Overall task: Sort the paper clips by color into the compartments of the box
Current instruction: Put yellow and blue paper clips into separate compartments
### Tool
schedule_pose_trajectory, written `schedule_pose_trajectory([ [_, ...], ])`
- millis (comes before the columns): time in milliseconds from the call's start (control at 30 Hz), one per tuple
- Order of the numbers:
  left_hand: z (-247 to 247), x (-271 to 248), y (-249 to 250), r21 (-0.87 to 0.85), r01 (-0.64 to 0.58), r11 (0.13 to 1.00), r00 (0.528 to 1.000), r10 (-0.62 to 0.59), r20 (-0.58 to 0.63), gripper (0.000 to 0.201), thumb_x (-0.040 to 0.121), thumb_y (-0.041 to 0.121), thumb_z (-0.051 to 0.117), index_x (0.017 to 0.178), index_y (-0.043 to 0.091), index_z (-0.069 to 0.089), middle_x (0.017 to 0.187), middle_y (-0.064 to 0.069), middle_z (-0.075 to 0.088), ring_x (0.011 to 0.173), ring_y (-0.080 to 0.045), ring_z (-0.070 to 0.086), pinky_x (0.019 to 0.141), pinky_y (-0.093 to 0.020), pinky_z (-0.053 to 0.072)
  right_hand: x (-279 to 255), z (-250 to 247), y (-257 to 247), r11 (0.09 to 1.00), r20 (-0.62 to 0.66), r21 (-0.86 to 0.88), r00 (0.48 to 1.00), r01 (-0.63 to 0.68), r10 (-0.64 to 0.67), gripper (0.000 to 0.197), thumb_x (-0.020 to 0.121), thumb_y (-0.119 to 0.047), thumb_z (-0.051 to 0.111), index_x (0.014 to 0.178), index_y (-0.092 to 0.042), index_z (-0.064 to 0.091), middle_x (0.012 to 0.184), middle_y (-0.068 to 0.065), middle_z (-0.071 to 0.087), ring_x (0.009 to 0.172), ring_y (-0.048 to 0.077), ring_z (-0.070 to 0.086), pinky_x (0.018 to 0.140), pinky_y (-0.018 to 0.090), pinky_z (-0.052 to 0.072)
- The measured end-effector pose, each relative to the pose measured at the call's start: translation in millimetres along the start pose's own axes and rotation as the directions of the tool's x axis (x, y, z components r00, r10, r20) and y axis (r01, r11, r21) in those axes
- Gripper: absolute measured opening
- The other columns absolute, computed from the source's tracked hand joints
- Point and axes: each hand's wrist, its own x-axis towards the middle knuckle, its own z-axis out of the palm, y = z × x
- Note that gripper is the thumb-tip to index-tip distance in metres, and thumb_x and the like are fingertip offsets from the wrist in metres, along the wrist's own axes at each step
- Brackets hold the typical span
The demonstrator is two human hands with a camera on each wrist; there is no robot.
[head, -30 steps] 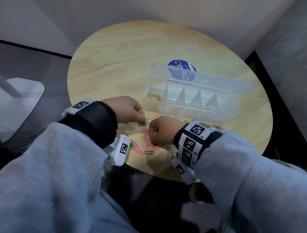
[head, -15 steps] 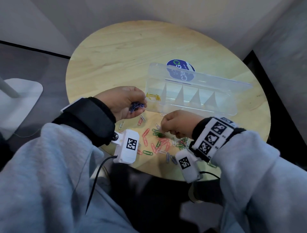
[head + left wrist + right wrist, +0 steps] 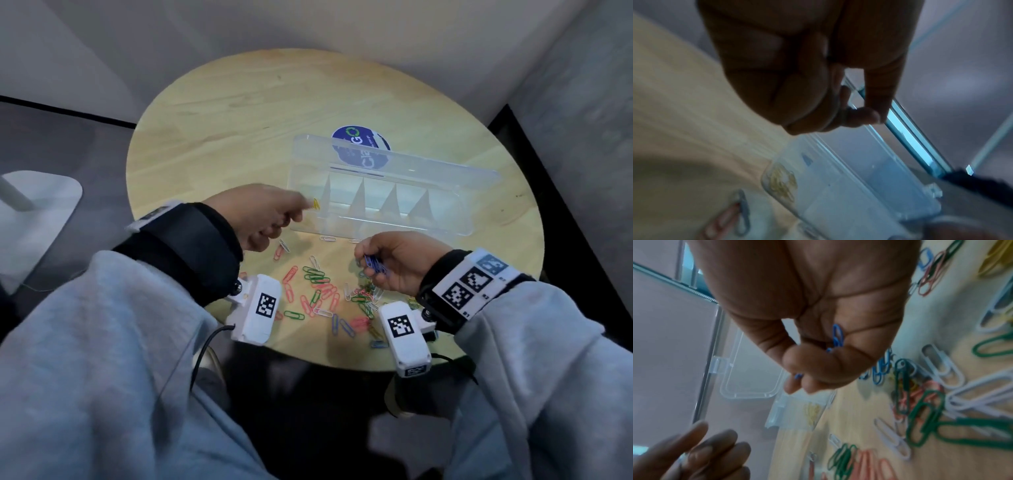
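Head view: right hand (image 3: 394, 263) grips blue clips (image 3: 374, 264); left hand (image 3: 267, 216) curled (contents hidden).

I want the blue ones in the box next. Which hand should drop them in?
Probably the right hand: it already holds the blue paper clips, close to the open box. The left hand hovers by the end compartment with yellow clips.

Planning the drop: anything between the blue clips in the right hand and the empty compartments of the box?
Nothing visible blocks it. The right hand holds the blue clips just in front of the box, whose lid stands open at the back. The left hand is off at the leftmost compartment, with the yellow clips.
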Motion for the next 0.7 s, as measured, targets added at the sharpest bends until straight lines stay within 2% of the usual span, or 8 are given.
schedule_pose_trajectory([
  [100,11,-2,0,0.301,-0.038,0.953,0.998,0.021,0.060,0.028,0.089,0.027,0.059,0.065,0.014,0.055,0.060,0.000,0.031,0.050,-0.015,0.028,0.048,-0.022,0.018,-6,4,2,0.980,0.008,-0.197,1.000,-0.007,0.008,0.026,0.090,-0.005,0.037,0.068,-0.006,0.051,0.064,0.008,0.047,0.049,0.014,0.052,0.035,0.016,0.041],
  [200,13,1,0,0.322,-0.018,0.946,0.998,-0.001,0.057,0.025,0.090,0.029,0.058,0.068,0.016,0.059,0.061,-0.001,0.030,0.050,-0.015,0.026,0.049,-0.022,0.017,-11,11,5,0.885,0.017,-0.466,1.000,0.019,-0.013,0.026,0.089,-0.009,0.048,0.063,-0.007,0.050,0.058,0.006,0.045,0.044,0.013,0.044,0.036,0.017,0.033],
  [233,11,1,0,0.328,-0.012,0.945,0.999,-0.002,0.042,0.024,0.089,0.030,0.058,0.070,0.016,0.061,0.062,-0.001,0.030,0.051,-0.015,0.026,0.049,-0.022,0.017,-13,13,6,0.796,0.019,-0.605,1.000,0.030,-0.023,0.024,0.088,-0.014,0.054,0.065,-0.009,0.053,0.057,0.004,0.044,0.044,0.013,0.041,0.039,0.019,0.033],
  [333,7,4,-1,0.359,-0.014,0.933,1.000,0.012,0.008,0.022,0.088,0.033,0.059,0.074,0.016,0.063,0.062,-0.002,0.031,0.053,-0.017,0.025,0.050,-0.023,0.018,-20,19,10,0.346,0.032,-0.937,0.997,0.053,-0.065,0.020,0.077,-0.036,0.070,0.075,-0.016,0.066,0.062,-0.004,0.053,0.056,0.012,0.047,0.059,0.025,0.041],
  [367,6,4,-2,0.365,-0.016,0.931,1.000,0.013,0.009,0.022,0.088,0.033,0.059,0.075,0.016,0.064,0.062,-0.002,0.031,0.053,-0.018,0.025,0.050,-0.023,0.018,-21,23,13,0.268,0.040,-0.962,0.997,0.057,-0.070,0.026,0.074,-0.041,0.072,0.078,-0.016,0.069,0.065,-0.004,0.057,0.062,0.012,0.051,0.063,0.026,0.042],
  [500,6,7,-4,0.386,-0.014,0.922,1.000,0.004,0.027,0.023,0.087,0.036,0.060,0.075,0.017,0.065,0.060,-0.001,0.031,0.054,-0.018,0.025,0.050,-0.024,0.019,-17,37,26,0.136,0.011,-0.990,0.992,0.028,-0.126,0.045,0.070,-0.054,0.071,0.080,-0.010,0.072,0.069,-0.001,0.064,0.068,0.016,0.058,0.064,0.026,0.046],
  [633,5,9,-6,0.392,-0.015,0.920,1.000,0.010,0.014,0.023,0.086,0.036,0.061,0.075,0.017,0.065,0.061,-0.001,0.030,0.054,-0.018,0.024,0.050,-0.025,0.019,-11,43,33,0.062,-0.017,-0.998,0.987,-0.008,-0.160,0.036,0.072,-0.049,0.071,0.065,-0.015,0.061,0.064,0.001,0.059,0.068,0.021,0.059,0.061,0.024,0.044],
  [700,4,10,-7,0.390,-0.018,0.921,1.000,0.014,0.013,0.021,0.085,0.036,0.062,0.075,0.017,0.066,0.060,-0.001,0.029,0.054,-0.018,0.023,0.050,-0.024,0.018,-12,44,33,0.051,-0.027,-0.999,0.987,-0.019,-0.159,0.029,0.073,-0.040,0.071,0.068,-0.014,0.061,0.065,0.002,0.057,0.070,0.022,0.059,0.063,0.025,0.046],
])
